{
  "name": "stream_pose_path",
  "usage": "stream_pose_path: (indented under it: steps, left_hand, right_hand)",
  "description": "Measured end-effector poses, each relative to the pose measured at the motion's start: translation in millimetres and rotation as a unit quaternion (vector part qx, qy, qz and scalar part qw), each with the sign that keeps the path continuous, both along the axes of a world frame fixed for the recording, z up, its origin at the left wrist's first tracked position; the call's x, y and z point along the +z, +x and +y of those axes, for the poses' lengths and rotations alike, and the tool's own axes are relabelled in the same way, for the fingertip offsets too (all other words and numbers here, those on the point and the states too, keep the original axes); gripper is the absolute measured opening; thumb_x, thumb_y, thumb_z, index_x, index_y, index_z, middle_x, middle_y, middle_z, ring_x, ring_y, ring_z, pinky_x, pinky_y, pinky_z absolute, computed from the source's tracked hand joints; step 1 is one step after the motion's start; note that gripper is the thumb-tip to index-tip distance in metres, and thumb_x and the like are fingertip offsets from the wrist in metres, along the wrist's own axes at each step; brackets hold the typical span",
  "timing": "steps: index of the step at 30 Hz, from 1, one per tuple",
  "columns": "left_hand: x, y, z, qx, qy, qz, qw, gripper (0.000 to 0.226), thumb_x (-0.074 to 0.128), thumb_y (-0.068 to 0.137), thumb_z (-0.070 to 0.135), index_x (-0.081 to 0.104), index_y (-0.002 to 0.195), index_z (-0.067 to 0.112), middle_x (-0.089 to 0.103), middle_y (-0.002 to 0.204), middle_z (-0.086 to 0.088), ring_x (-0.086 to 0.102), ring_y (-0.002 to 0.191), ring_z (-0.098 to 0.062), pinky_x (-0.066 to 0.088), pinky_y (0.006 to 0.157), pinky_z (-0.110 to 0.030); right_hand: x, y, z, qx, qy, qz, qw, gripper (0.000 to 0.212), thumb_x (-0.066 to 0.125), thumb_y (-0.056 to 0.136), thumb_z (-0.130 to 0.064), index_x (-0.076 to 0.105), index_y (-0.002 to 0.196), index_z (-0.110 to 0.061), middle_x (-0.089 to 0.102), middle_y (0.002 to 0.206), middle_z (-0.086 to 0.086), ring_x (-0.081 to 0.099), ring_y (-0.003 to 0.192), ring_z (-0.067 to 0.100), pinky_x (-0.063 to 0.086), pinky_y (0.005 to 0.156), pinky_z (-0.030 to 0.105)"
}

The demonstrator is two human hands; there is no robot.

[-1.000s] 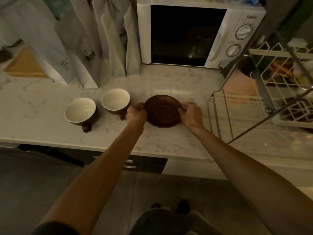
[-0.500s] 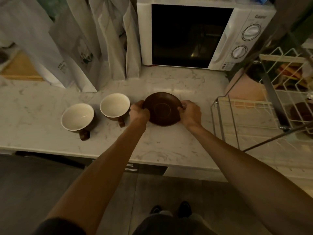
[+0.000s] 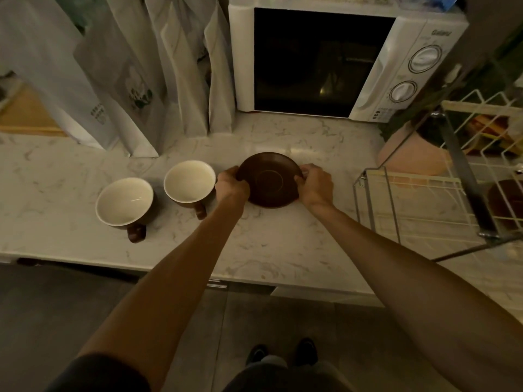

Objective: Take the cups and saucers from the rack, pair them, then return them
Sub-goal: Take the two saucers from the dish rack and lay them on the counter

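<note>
Both of my hands grip one dark brown saucer (image 3: 270,179) on the marble bench (image 3: 283,250): my left hand (image 3: 231,185) is curled over its left rim, my right hand (image 3: 314,184) over its right rim, fingers closed on the edge on each side. Whether the saucer sits flat on the bench or is raised slightly off it, I cannot tell. Starting from the left, tall white paper bags (image 3: 119,80) stand in a row at the back of the bench. In front of them sit two brown cups with cream insides, both upright with handles pointing toward me: the far-left cup (image 3: 124,203) sits nearer to me, and the second cup (image 3: 189,182) is just beside my left hand. The two cups stand close together but apart. Then comes the saucer between my hands, and behind it a white microwave (image 3: 396,66) with a dark door and two dials. To the right of my right hand stands the wire rack (image 3: 376,199), and a dark brown piece (image 3: 506,202) rests inside it near the frame's right edge; it is too dim to say what it is. A pink rounded object (image 3: 410,157) sits behind the rack.
</note>
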State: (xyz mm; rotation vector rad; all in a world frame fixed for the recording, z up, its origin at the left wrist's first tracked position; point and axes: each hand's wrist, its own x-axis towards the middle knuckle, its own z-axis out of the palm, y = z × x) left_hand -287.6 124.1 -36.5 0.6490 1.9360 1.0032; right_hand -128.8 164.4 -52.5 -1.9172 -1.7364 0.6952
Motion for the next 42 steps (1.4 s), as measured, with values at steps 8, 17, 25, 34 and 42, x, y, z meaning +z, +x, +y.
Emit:
stream_pose_path:
  steps: [8, 17, 25, 34, 42]
  left_hand:
    - [-5, -2, 5, -0.032, 0.000, 0.033, 0.999, 0.053, 0.040, 0.084, -0.005, 0.057, 0.131, 0.014, 0.064, 0.126, -0.012, 0.058, 0.118, -0.029, 0.046, 0.101, -0.031]
    - [-6, 2, 0, -0.066, 0.011, 0.108, 0.992, 0.053, 0.042, 0.089, -0.001, 0.047, 0.140, 0.014, 0.057, 0.136, -0.014, 0.052, 0.127, -0.030, 0.041, 0.103, -0.032]
    - [3, 8, -20, -0.173, 0.062, 0.287, 0.940, 0.047, 0.042, 0.094, 0.015, 0.044, 0.140, 0.013, 0.058, 0.132, -0.017, 0.056, 0.118, -0.037, 0.045, 0.097, -0.043]
    - [37, 18, -70, -0.460, -0.035, 0.505, 0.730, 0.060, 0.040, 0.094, 0.049, 0.025, 0.149, 0.031, 0.024, 0.159, -0.009, 0.016, 0.146, -0.037, 0.015, 0.114, -0.058]
    - [61, 37, -139, -0.610, -0.072, 0.456, 0.644, 0.062, 0.041, 0.095, 0.051, 0.019, 0.150, 0.031, 0.027, 0.158, -0.001, 0.030, 0.143, -0.025, 0.028, 0.116, -0.044]
  right_hand:
    - [-4, 1, 4, -0.003, -0.006, 0.006, 1.000, 0.030, 0.062, 0.092, -0.018, 0.065, 0.121, -0.009, 0.072, 0.116, 0.011, 0.065, 0.112, 0.028, 0.049, 0.093, 0.034]
    - [-2, 2, -1, 0.004, -0.012, 0.005, 1.000, 0.033, 0.056, 0.096, -0.023, 0.060, 0.125, -0.009, 0.071, 0.116, 0.014, 0.063, 0.112, 0.033, 0.050, 0.092, 0.039]
    - [19, 4, -19, 0.045, -0.035, -0.153, 0.987, 0.048, 0.032, 0.102, -0.045, 0.051, 0.129, -0.011, 0.059, 0.125, 0.017, 0.059, 0.112, 0.039, 0.047, 0.084, 0.044]
    - [65, 26, -82, 0.187, 0.064, -0.300, 0.933, 0.051, 0.038, 0.097, -0.053, 0.054, 0.130, -0.016, 0.059, 0.127, 0.011, 0.057, 0.114, 0.033, 0.042, 0.089, 0.043]
    - [95, 71, -157, 0.276, -0.081, -0.278, 0.917, 0.062, 0.044, 0.093, -0.059, 0.039, 0.145, -0.026, 0.048, 0.146, 0.006, 0.049, 0.129, 0.026, 0.043, 0.099, 0.041]
